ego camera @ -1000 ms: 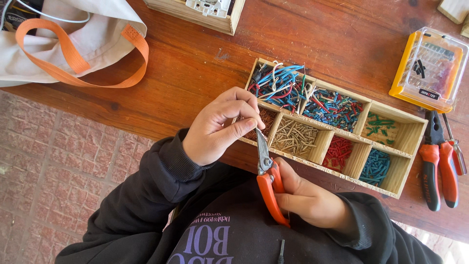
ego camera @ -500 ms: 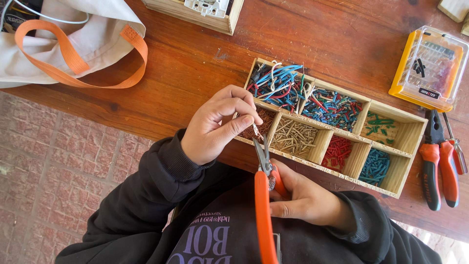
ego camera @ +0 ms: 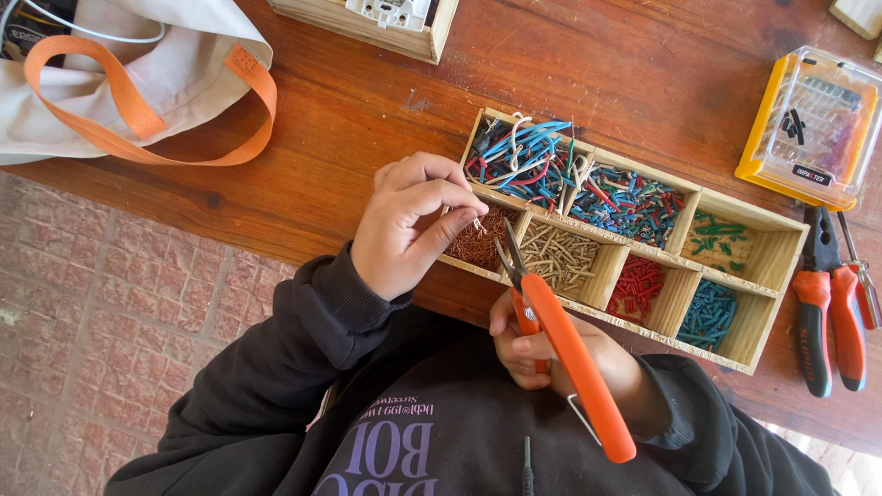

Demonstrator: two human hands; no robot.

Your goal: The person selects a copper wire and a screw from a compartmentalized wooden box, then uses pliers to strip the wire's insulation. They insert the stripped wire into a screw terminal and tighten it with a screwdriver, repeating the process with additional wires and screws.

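At the bottom of the frame, the person's right hand [ego camera: 551, 358] was clamped round the orange-handled snips [ego camera: 579, 367]. Half a second before, the tool had stood nearly upright. It had since tipped, its long smooth plastic handle now slanting toward the lower right and its slim steel blades, slightly parted, pointing up and left over the tray edge. Just above the tips, the left hand [ego camera: 404, 230], in a black ribbed cuff, had kept its place. Thumb and forefinger were pinched on a short wire scrap [ego camera: 478, 223], which was held over the copper strands [ego camera: 478, 246] in the tray's lower-left compartment. The blades were near the scrap but not touching it, so the cutting appeared to be between snips.

The scrap hung over a wooden divided tray [ego camera: 776, 262] of thin pale ply at centre frame, its cells sorted by colour. There were tan sleeves [ego camera: 560, 257], red bits [ego camera: 638, 285] and teal bits [ego camera: 707, 312], with green bits [ego camera: 717, 234] and longer looped wires [ego camera: 519, 161] farther up.

Red-handled pliers [ego camera: 831, 312] lay at the right edge on the scuffed, varnished wooden table [ego camera: 322, 156]. A clear-lidded yellow case [ego camera: 808, 129] sat at the upper right, and a canvas bag with an orange strap [ego camera: 138, 73] at the upper left.
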